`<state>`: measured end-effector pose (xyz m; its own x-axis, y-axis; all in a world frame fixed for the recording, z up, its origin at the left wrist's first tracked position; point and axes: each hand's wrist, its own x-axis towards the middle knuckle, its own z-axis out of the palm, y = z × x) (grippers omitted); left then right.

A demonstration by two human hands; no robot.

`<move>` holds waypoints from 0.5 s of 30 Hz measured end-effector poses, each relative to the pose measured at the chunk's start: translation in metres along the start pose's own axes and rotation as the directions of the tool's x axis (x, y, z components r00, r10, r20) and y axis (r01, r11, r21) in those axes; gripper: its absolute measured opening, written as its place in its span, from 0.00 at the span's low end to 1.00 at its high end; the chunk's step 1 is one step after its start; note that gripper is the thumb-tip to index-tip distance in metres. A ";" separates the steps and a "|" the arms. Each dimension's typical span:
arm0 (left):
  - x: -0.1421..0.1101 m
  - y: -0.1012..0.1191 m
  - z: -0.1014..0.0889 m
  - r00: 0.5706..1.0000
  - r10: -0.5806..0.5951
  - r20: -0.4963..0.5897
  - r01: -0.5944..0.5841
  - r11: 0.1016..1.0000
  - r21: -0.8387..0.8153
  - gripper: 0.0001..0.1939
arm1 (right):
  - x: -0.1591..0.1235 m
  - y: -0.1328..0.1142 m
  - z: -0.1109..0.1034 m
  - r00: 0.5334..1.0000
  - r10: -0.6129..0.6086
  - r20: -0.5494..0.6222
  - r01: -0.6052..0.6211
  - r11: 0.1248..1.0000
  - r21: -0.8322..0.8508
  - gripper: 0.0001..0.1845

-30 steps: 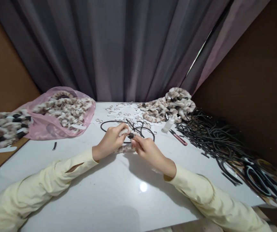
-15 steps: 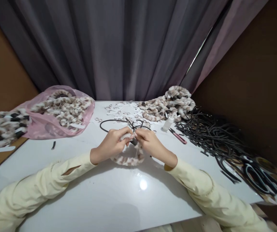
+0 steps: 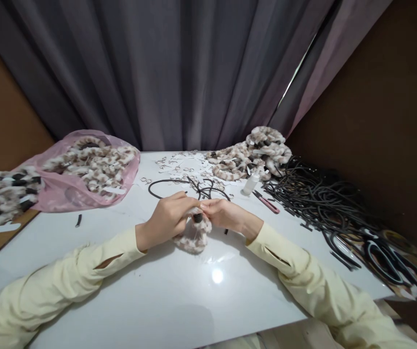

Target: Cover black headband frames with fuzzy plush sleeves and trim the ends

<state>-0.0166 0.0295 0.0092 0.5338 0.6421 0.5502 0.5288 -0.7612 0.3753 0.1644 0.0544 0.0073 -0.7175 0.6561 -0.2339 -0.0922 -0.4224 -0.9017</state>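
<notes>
A fluffy white-and-brown ring (image 3: 191, 244) with a black section (image 3: 197, 218) hangs just over the white table. My left hand (image 3: 166, 215) is closed on the ring's upper left part, its fingers curled over the fur. From the other side my right hand (image 3: 228, 214) pinches at the top of the ring, fingertips meeting those of the left; the exact spot it grips is partly hidden. Loose black cords (image 3: 164, 181) lie on the table just beyond both hands.
At left, a pink plastic bag (image 3: 54, 191) holds more fluffy rings. Another heap of rings (image 3: 266, 150) stands back right, near a small clear bottle (image 3: 251, 184), pink-handled snips (image 3: 268, 202) and many black cords (image 3: 313, 194). Large scissors (image 3: 384, 261) lie at far right. Small metal rings (image 3: 186, 169) are scattered behind.
My right hand has turned, its palm side showing more, and its fingers have shifted at the top of the ring. The fluffy ring has tilted and looks narrower. The view has shifted slightly.
</notes>
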 end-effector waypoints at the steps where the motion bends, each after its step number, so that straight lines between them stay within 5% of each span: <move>1: 0.001 -0.001 0.000 0.999 0.029 -0.017 -0.029 1.000 -0.001 0.14 | 0.000 0.000 0.001 1.000 0.016 -0.001 -0.015 0.998 0.061 0.09; 6: 0.002 0.000 0.003 0.989 0.128 -0.075 -0.132 0.990 -0.055 0.14 | 0.001 0.001 0.006 0.999 0.041 0.006 -0.041 0.974 0.221 0.06; 15: 0.000 -0.002 0.005 0.992 0.009 -0.127 -0.031 0.985 -0.171 0.08 | 0.000 0.001 0.018 0.993 0.095 -0.069 -0.071 0.956 0.286 0.11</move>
<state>-0.0140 0.0315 0.0048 0.4503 0.6185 0.6440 0.3911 -0.7850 0.4804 0.1517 0.0425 0.0134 -0.6736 0.6547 -0.3430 -0.2343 -0.6293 -0.7410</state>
